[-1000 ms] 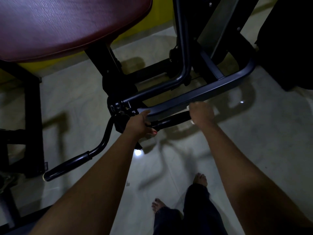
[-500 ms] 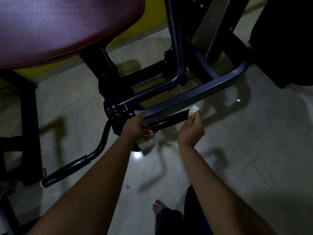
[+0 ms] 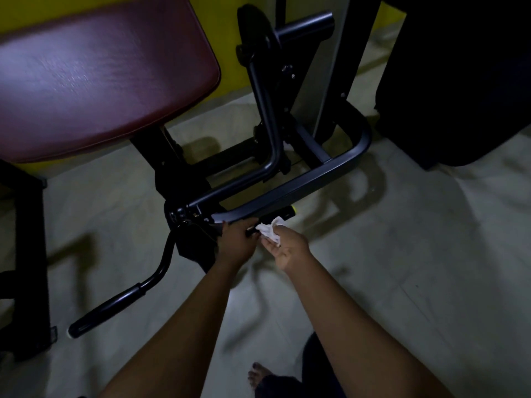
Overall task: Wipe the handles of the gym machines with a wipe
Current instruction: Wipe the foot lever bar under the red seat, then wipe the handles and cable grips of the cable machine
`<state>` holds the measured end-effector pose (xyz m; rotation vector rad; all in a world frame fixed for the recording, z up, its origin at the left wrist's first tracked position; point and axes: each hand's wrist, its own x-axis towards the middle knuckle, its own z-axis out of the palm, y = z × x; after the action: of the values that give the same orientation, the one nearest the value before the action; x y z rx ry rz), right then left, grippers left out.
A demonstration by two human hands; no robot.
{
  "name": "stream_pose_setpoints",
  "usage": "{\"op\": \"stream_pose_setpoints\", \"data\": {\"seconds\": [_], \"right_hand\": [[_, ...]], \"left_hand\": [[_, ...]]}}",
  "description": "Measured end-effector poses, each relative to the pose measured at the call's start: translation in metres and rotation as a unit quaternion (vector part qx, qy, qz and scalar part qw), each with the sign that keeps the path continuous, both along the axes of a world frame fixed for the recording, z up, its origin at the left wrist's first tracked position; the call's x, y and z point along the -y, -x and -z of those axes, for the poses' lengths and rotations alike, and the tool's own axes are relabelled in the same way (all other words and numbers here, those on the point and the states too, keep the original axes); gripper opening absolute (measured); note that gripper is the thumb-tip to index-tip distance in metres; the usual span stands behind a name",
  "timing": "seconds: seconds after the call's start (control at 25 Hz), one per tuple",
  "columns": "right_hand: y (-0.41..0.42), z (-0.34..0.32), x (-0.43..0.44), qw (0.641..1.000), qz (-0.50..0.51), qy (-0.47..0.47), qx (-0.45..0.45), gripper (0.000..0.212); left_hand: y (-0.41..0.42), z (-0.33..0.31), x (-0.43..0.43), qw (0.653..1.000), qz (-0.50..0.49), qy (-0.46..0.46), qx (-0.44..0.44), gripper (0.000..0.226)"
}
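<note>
A black gym machine has a short right handle (image 3: pixel 280 218) with a yellow end cap, tucked under the grey frame bar (image 3: pixel 304 183). My left hand (image 3: pixel 237 244) is closed around the inner end of that handle, near the pivot. My right hand (image 3: pixel 286 248), palm up, pinches a crumpled white wipe (image 3: pixel 270 229) that touches the handle just right of my left hand. The machine's other handle (image 3: pixel 109 307), long and black, sticks out toward the lower left.
A maroon padded seat (image 3: pixel 97 81) fills the upper left. Black frame posts (image 3: pixel 31 254) stand at the left edge. A dark bulky pad (image 3: pixel 459 81) sits at the upper right. Pale tiled floor (image 3: pixel 402 254) spreads to the right. My bare foot (image 3: pixel 258 374) shows at the bottom.
My right hand came off the handle's outer end, turned palm up and slid the wipe inward next to my left hand. The view tilted upward, and my left hand kept its grip.
</note>
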<state>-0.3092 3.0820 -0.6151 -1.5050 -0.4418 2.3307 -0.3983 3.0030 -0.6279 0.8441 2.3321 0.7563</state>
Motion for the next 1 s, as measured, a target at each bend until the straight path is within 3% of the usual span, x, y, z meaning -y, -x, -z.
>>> {"op": "stream_pose_setpoints", "data": {"seconds": [0.12,0.28,0.6,0.8,0.92,1.0], "right_hand": [[-0.021,-0.028,-0.012,0.999,0.007,-0.039,-0.016,0.018],[-0.051,-0.07,-0.027,0.993,-0.016,-0.109,-0.032,0.023],[-0.149,-0.158,-0.1,0.973,-0.012,-0.23,-0.018,0.005],[-0.232,-0.199,-0.162,0.956,0.016,-0.291,-0.035,0.008],[-0.287,-0.214,-0.204,0.928,0.028,-0.368,-0.061,0.028],[-0.326,-0.219,-0.232,0.889,0.021,-0.457,-0.008,0.033]], "left_hand": [[-0.034,-0.041,-0.01,0.987,-0.052,-0.125,0.083,0.022],[-0.062,-0.092,-0.033,0.959,-0.086,-0.209,0.17,0.009],[-0.142,-0.167,-0.121,0.944,-0.048,-0.26,0.196,0.007],[-0.212,-0.204,-0.189,0.932,-0.012,-0.301,0.201,0.007],[-0.262,-0.225,-0.235,0.923,0.026,-0.32,0.211,0.009],[-0.295,-0.237,-0.266,0.916,0.053,-0.327,0.226,0.016]]}}
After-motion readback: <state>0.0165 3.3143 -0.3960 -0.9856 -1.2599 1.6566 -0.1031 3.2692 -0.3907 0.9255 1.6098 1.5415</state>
